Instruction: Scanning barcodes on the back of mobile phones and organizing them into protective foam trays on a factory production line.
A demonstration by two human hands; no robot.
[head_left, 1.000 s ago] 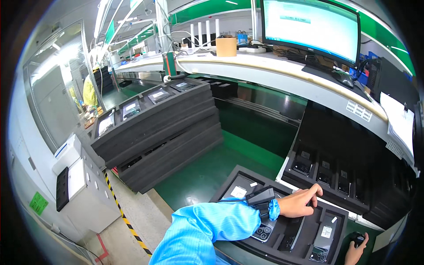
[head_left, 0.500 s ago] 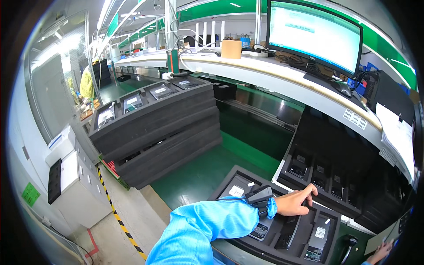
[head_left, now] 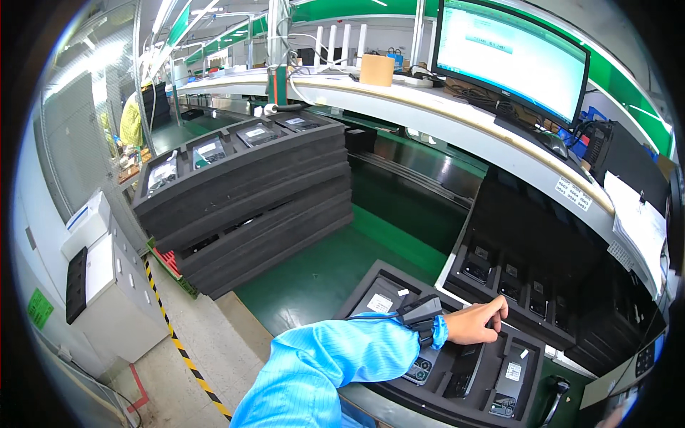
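My left hand (head_left: 477,323), in a blue sleeve with a black device strapped at the wrist, hovers over a dark foam tray (head_left: 389,269). Its fingers are curled in; whatever lies between them is hidden. Just below it a phone (head_left: 464,372) leans tilted in its slot, its upper end close to the thumb. Beside it in the tray lie a phone with a white label (head_left: 511,371) and another labelled phone (head_left: 380,303), partly under my sleeve. At the lower right rim, my right hand (head_left: 619,414) shows only in part and blurred, near a pale panel.
At the left rises a tall stack of dark foam trays (head_left: 250,189) with phones on top. More phone trays (head_left: 506,285) sit on the right, under a white bench (head_left: 428,107) bearing a monitor (head_left: 510,57). A black curved handle (head_left: 556,399) stands beside my tray.
The fingers of my left hand have curled in more. The view has shifted slightly. My right hand shows less clearly at the rim. The phones in the tray look unmoved.
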